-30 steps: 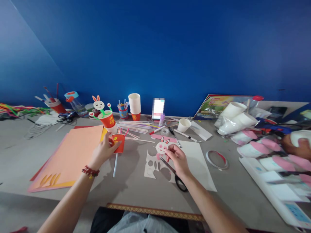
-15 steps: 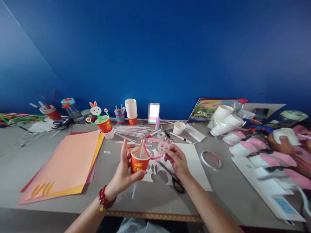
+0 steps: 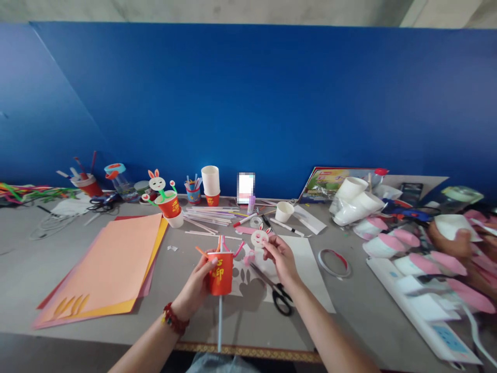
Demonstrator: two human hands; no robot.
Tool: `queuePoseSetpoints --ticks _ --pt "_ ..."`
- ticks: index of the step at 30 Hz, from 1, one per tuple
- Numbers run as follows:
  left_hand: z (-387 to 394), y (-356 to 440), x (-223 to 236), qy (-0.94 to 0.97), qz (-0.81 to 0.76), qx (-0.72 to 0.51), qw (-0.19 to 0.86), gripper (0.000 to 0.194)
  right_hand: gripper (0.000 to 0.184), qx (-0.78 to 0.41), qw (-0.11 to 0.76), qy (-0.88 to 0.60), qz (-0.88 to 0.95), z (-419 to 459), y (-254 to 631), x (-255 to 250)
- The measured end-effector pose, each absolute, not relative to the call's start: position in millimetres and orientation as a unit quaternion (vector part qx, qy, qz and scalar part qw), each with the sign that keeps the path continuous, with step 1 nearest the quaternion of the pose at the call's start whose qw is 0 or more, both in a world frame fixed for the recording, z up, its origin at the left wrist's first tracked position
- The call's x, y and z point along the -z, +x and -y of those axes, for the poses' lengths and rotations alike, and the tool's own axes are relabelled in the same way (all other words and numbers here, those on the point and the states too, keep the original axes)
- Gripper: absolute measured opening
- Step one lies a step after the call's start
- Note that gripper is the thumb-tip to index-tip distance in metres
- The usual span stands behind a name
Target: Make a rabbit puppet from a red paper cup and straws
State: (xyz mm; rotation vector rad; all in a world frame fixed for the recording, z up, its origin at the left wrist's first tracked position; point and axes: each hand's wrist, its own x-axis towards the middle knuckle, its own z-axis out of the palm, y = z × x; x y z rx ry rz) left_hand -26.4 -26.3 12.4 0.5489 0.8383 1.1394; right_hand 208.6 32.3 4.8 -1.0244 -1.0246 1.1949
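Observation:
My left hand (image 3: 198,282) is wrapped round a red paper cup (image 3: 221,274) with yellow characters, held upright above the table. Orange and pink straws bend outward over its rim, and a pale straw (image 3: 220,324) sticks out below its base. Between thumb and fingertips, my right hand (image 3: 281,259) pinches a paper rabbit face (image 3: 259,238) with pink-lined ears, a little right of the cup and apart from it. Under the right hand, black-handled scissors (image 3: 281,300) lie on white paper (image 3: 310,274) among cut scraps.
Coloured paper sheets (image 3: 112,259) lie at left. Behind them stands a finished-looking rabbit cup (image 3: 170,206). Loose straws (image 3: 212,215) and a white cup (image 3: 284,211) are at the back. A tape roll (image 3: 334,262), a power strip (image 3: 423,311) and another person's hand (image 3: 462,243) are at right.
My left hand has turned the cup, so its front now faces me and its opening is hidden. The pale straw beneath shows longer. My right hand still holds the rabbit face; the view tilted up slightly.

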Motion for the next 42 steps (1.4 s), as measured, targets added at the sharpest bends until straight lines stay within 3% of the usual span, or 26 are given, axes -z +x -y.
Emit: queuePoseSetpoints --ticks 11,18,42 --pt "10.6 -28.7 -18.3 0.269 -0.334 -0.472 0.771 0.038 0.039 -0.503 0.562 -0.469 0.460 -45.6 214.5 11.9" --pt "-5.9 -34.7 -17.5 0.238 -0.366 -0.455 0.776 0.031 0.041 -0.501 0.484 -0.505 0.510 -47.5 218.2 14.3" --pt "-48.5 -58.0 -28.0 0.186 -0.424 -0.477 0.747 0.015 0.031 -0.496 0.294 -0.599 0.555 -49.0 251.2 -7.2"
